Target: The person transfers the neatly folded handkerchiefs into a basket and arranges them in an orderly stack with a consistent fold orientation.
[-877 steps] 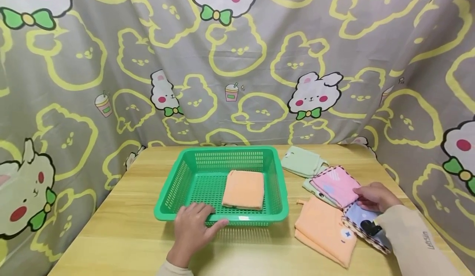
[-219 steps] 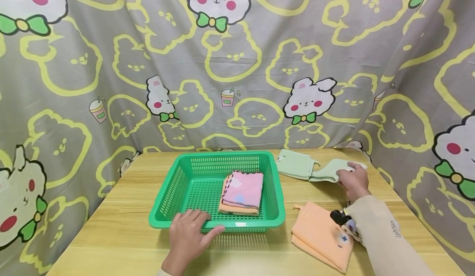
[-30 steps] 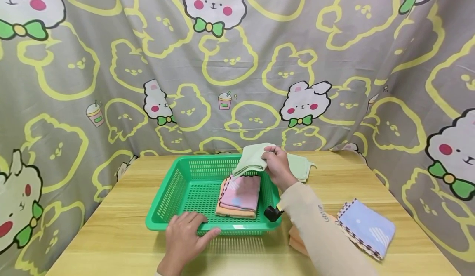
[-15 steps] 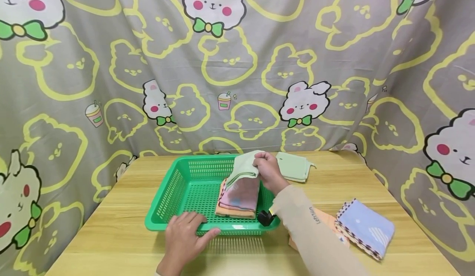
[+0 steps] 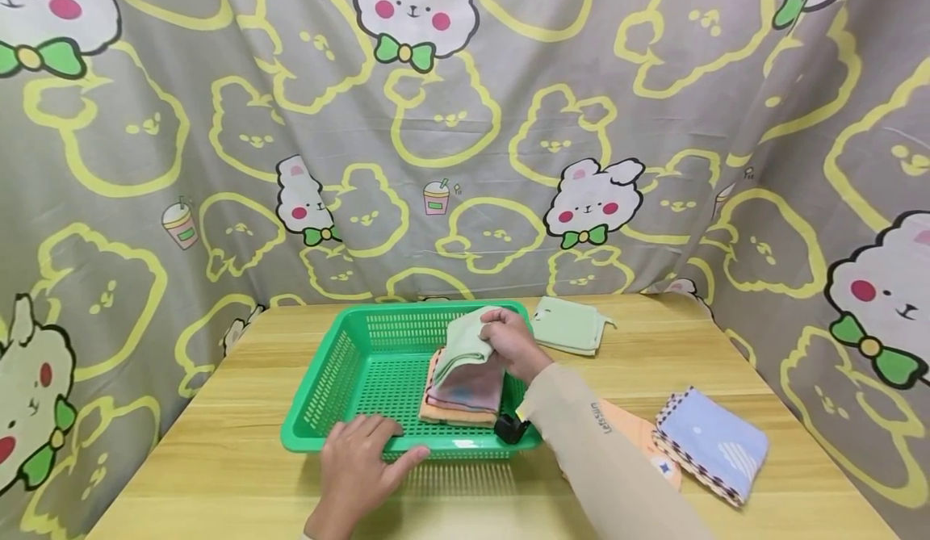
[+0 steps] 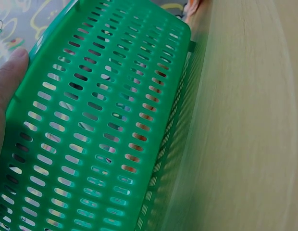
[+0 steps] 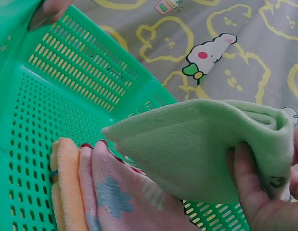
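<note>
My right hand [image 5: 511, 340] pinches a folded light-green towel [image 7: 187, 149] by its edge. The towel hangs tilted over the pile in the green plastic basket [image 5: 312, 399], its near edge close to a pink towel [image 7: 113, 190]. That pink towel lies on a folded orange towel [image 7: 72, 180]; in the head view the green one partly covers the pile. My left hand [image 5: 362, 466] holds the basket's front rim, fingers over it and thumb outside. In the left wrist view the thumb [image 6: 13, 72] shows beside the rim, above the slotted wall.
Another light-green towel [image 5: 569, 326] lies behind and right of the basket. A blue towel with a checked edge [image 5: 715, 447] lies at the right, beside an orange towel [image 5: 639, 439] partly hidden by my right sleeve. A patterned curtain [image 5: 465, 136] hangs behind the wooden table [image 5: 218, 451].
Over the last second my right hand has carried the green towel left and down over the pile. Earlier, the pink towel went from the table onto the orange one. My left hand stays at the rim.
</note>
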### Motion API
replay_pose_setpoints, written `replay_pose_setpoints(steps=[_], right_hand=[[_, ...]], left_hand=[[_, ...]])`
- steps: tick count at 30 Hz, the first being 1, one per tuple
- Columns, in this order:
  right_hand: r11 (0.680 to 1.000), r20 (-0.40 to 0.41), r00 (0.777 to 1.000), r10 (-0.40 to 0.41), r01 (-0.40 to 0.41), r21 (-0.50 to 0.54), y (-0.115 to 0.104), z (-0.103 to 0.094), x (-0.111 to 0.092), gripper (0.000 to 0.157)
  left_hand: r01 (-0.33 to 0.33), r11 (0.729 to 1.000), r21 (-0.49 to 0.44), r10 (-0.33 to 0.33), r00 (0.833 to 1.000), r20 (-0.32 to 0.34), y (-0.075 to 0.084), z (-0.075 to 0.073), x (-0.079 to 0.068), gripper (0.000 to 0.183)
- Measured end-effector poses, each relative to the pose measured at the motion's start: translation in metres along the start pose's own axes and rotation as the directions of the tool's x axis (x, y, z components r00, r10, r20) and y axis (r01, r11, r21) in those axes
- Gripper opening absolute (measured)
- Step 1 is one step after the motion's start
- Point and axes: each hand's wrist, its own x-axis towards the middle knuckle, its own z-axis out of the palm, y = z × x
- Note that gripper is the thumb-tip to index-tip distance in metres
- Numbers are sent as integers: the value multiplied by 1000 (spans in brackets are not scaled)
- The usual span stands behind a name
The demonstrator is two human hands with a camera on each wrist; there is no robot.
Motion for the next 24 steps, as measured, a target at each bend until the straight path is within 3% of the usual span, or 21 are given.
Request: replay_pose_setpoints(steps=[11, 24], right_hand=[[998, 107, 994, 23, -30, 63, 2, 4, 0, 32], [981, 116, 982, 147, -130, -141, 10, -3, 2, 43]], left_hand=[[-2, 1000, -12, 2, 1000, -1, -1, 1, 1, 60], [17, 1000, -7, -17, 999, 29, -1, 1, -1, 58]])
